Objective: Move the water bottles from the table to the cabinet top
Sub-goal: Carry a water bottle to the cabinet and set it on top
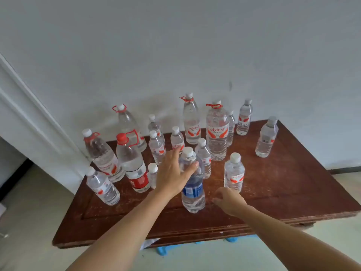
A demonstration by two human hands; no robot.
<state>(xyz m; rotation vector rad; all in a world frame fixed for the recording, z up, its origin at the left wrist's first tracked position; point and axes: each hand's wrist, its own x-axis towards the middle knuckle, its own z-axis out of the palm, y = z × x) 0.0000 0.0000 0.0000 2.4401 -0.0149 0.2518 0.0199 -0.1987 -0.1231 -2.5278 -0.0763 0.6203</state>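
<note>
Brown wooden worktop (pixel 293 192) against a pale wall (pixel 175 45) carries many upright water bottles (pixel 216 132), most crowded far and left. Near the middle stands a blue-labelled bottle (pixel 192 189); the left hand (pixel 172 173) wraps its upper part. Just right, the right hand (pixel 228 200) hovers loosely curled, holding nothing.

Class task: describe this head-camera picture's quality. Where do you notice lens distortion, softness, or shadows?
Head view: wide-angle bending curves the door frame and table edges; overall softness blurs bottle labels; light is diffuse, with faint bottle shadows on the wall; the left hand on the blue-label bottle looks reasonably sharp.
</note>
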